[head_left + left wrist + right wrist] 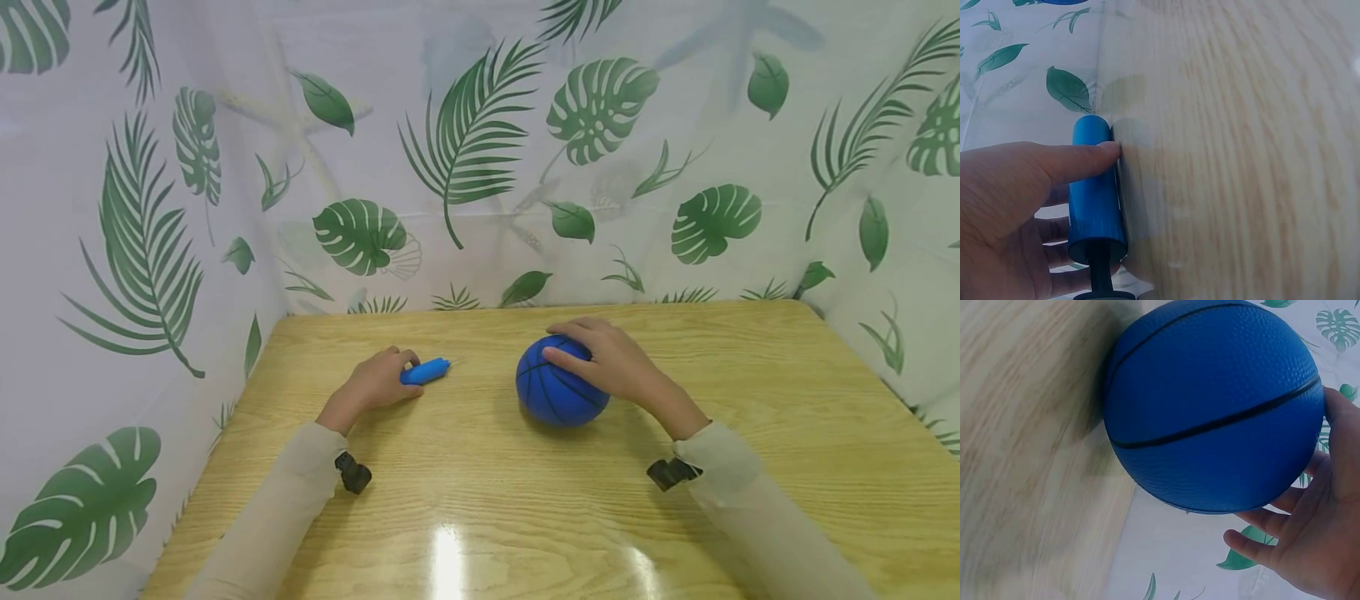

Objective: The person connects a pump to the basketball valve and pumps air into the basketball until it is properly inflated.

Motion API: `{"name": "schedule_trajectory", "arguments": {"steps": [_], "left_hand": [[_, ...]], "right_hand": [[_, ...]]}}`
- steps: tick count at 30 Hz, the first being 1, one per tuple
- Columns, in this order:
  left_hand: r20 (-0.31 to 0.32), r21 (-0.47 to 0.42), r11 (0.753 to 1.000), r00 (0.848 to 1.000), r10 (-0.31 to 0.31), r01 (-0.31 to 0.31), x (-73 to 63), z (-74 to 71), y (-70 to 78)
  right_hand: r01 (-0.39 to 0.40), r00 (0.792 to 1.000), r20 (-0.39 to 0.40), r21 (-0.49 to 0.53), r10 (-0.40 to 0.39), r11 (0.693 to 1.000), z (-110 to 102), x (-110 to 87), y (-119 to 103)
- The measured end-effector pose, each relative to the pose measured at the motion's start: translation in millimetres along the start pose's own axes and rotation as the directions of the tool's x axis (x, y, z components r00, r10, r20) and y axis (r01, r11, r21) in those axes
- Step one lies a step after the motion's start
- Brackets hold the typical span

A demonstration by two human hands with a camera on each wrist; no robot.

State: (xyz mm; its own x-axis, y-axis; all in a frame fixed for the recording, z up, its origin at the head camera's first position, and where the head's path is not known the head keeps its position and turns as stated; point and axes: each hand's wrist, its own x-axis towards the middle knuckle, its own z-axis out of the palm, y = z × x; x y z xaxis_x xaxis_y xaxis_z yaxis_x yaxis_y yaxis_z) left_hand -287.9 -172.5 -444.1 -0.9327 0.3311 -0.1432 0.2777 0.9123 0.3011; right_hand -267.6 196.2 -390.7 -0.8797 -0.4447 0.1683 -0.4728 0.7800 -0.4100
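Observation:
In the head view my left hand (380,377) grips a small blue ball pump (424,372) low over the table, its thin needle pointing right. The left wrist view shows the thumb across the pump's barrel (1094,194), fingers behind it, and a black rod and handle (1101,275) at the near end. A blue basketball with black seams (558,392) sits on the table right of the pump. My right hand (607,357) rests on its upper right side, the fingers spread. From the right wrist, the ball (1216,412) hides part of the fingertips.
The light wood-grain table (495,500) carries both things. Behind it and along both sides hangs a white cloth (480,275) with green leaf prints. Small black devices sit at both wrists, over pale sleeves (750,492).

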Motion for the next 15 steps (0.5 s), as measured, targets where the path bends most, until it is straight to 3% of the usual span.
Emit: {"name": "schedule_trajectory", "arguments": {"steps": [15], "left_hand": [[0.010,-0.008,1.000,1.000,-0.005,0.005,1.2,0.2,-2.5]], "right_hand": [[0.006,1.000,0.031,0.014,-0.007,1.000,3.6,3.9,-6.0]]}}
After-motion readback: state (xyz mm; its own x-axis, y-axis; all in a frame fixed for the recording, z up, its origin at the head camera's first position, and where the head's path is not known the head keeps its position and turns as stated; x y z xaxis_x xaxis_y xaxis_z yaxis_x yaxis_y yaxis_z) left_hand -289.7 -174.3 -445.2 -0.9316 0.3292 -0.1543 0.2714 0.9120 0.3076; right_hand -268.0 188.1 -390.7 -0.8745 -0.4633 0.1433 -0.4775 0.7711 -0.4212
